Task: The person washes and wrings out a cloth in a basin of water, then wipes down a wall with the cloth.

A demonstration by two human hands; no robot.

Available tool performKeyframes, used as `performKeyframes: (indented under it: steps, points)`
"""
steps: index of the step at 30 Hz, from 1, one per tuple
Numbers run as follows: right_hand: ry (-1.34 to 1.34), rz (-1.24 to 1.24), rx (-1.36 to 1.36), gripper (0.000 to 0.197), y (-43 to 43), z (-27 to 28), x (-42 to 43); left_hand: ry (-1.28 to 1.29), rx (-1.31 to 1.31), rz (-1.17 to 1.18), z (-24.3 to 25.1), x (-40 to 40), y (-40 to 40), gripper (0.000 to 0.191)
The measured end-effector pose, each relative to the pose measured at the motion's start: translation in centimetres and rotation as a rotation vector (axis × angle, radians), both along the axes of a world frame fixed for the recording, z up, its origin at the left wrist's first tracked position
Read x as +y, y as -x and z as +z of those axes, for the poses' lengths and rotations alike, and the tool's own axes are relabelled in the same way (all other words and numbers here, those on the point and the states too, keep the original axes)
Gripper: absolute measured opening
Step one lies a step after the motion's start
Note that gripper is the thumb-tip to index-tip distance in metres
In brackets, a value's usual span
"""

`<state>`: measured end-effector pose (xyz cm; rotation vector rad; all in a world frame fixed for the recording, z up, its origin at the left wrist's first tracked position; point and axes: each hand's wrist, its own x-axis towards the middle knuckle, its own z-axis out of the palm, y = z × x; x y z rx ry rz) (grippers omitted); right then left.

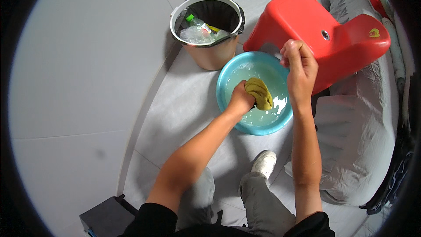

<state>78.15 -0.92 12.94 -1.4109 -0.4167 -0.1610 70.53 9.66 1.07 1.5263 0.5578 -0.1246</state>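
My left hand grips a bunched, olive-yellow cloth above a round light-blue plastic basin. Cloudy, pale green water fills the lower part of the basin, with some suds and bright reflections on its surface. Over the basin's right rim, beside the red stool, my right hand is raised with its fingers curled in. Nothing shows between those fingers, though the inside of the palm is turned away from view.
A brown bin with a black liner holds a plastic bottle and clear wrappers. The red plastic stool stands right of it. Grey covering fabric hangs along the right. At lower left is a dark box, near the pale wall.
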Motion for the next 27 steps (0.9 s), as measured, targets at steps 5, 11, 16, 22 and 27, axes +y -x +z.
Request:
performKeyframes:
  steps: [5,11,16,22,27]
  points:
    - [-0.256,0.041,-0.359,0.031,2.5,5.3,6.3,0.18,-0.416,0.028,-2.4,0.3,0.7,0.024]
    - [0.457,-0.174,-0.181,0.038,-2.0,-5.0,10.9,-0.194,-0.036,-0.004,-2.0,1.5,0.0,0.024]
    - [0.294,0.048,0.042,0.033,-1.8,-1.7,7.4,-0.001,-0.096,0.09,-0.5,2.3,0.6,0.025]
    - [0.21,-0.014,0.029,0.042,-0.8,-2.3,3.1,0.045,-0.114,0.15,0.6,2.1,0.3,0.031]
    - [-0.075,0.082,-0.059,0.032,1.4,4.5,4.6,-0.056,-0.049,0.078,0.9,1.0,0.2,0.033]
